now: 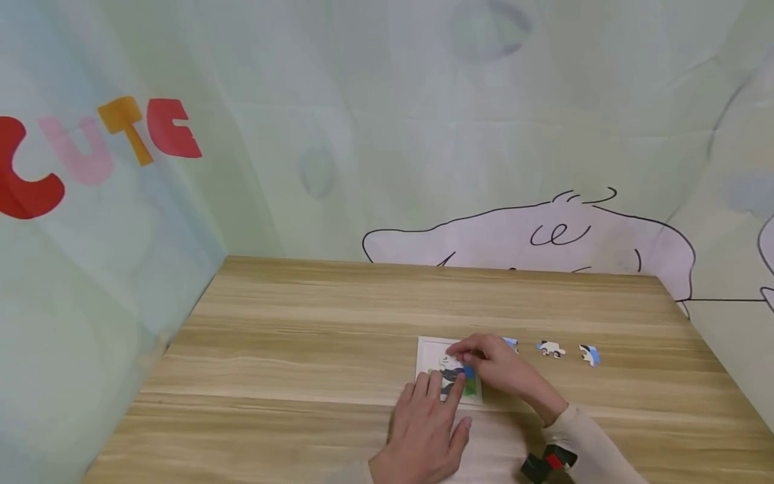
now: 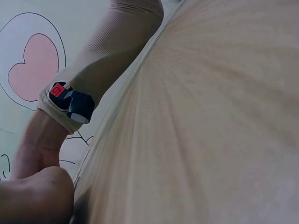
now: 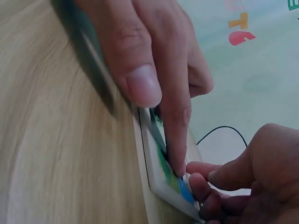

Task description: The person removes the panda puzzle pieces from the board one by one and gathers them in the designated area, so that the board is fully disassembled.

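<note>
A small white-framed puzzle tray (image 1: 421, 349) lies on the table with a partly assembled panda picture inside, green and blue at its right side. My left hand (image 1: 426, 427) lies over its lower part with fingers extended, and the index fingertip presses on the picture. In the right wrist view that left hand (image 3: 170, 56) reaches down onto the tray (image 3: 154, 175). My right hand (image 1: 504, 366) is at the tray's upper right, its fingers curled as they pinch a pale puzzle piece (image 1: 445, 362) in the upper part of the picture. The fingers hide much of that piece.
Right of the tray lie loose puzzle pieces: a blue one (image 1: 512, 343) partly behind the right hand, a white one (image 1: 551, 349) and a blue, black and white one (image 1: 589, 355). A black device with a red patch (image 1: 547, 464) sits on the right wrist. Printed fabric walls surround the wooden table (image 1: 272, 363).
</note>
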Demonstrator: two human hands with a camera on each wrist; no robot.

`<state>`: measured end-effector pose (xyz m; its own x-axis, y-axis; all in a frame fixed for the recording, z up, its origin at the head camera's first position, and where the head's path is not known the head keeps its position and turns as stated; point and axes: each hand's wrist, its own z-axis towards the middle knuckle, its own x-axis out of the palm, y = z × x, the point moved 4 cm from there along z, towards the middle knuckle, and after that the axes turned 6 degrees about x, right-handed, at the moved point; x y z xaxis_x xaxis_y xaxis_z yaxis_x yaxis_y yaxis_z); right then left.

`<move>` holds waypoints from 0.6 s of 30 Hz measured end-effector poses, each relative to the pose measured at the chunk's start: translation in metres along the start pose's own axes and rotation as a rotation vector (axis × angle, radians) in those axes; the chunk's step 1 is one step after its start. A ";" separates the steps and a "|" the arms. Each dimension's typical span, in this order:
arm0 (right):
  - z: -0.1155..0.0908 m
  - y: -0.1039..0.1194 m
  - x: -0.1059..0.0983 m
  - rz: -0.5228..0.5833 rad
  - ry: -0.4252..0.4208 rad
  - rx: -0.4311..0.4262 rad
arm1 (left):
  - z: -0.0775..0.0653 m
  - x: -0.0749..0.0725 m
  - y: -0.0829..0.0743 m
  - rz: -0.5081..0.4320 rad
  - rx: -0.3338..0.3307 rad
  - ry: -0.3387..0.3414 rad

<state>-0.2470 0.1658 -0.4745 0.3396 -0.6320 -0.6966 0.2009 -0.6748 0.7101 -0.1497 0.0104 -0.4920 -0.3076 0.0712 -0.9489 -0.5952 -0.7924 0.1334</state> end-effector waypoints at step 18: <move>0.000 0.004 0.000 0.275 0.039 0.191 | 0.002 0.001 0.000 -0.018 -0.017 0.014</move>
<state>-0.2457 0.1630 -0.4720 0.3933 -0.7877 -0.4742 -0.0780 -0.5425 0.8364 -0.1517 0.0112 -0.4924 -0.2861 0.0770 -0.9551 -0.5881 -0.8011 0.1116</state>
